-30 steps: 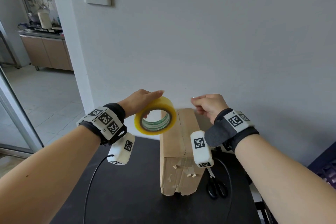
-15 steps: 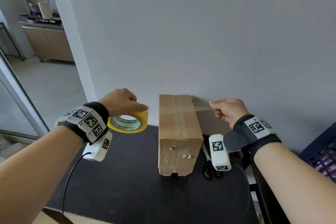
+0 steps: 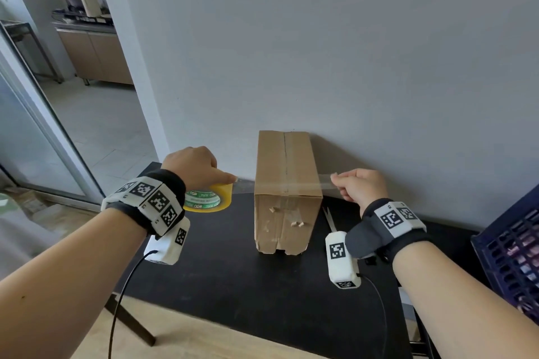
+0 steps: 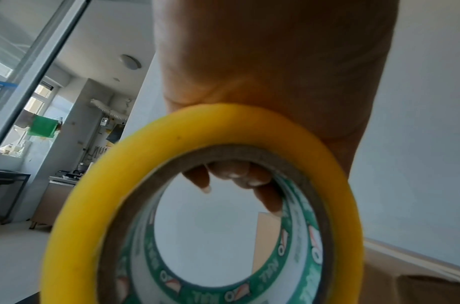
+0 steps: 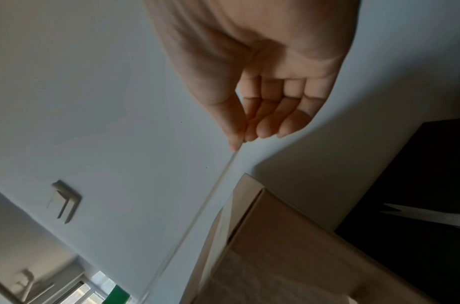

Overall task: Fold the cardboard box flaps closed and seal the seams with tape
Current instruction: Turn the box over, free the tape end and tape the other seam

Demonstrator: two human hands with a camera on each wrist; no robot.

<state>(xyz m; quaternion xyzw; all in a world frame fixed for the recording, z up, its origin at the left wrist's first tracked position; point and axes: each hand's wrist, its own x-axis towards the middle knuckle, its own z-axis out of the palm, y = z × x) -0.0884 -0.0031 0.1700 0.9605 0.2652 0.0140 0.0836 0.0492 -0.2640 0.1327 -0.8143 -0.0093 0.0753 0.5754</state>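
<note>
A tall brown cardboard box (image 3: 285,183) stands on the black table (image 3: 233,271), its top flaps folded shut along a centre seam. My left hand (image 3: 195,167) grips a yellow tape roll (image 3: 208,198) left of the box; fingers hook through its core (image 4: 234,181). My right hand (image 3: 355,186) pinches the free end of the clear tape strip (image 3: 323,179) right of the box. The strip stretches across the box top near its front edge. In the right wrist view the tape strip (image 5: 211,195) runs taut from the right hand (image 5: 240,135) past the box (image 5: 288,236).
Scissors (image 3: 331,217) lie on the table right of the box, partly behind my right wrist. A dark blue crate (image 3: 510,256) stands at the far right. The grey wall is close behind the box. A doorway to a kitchen opens on the left.
Both hands have moved apart and lowered. The roll went left, the free end went right, and the strip now spans the box top near its front edge.
</note>
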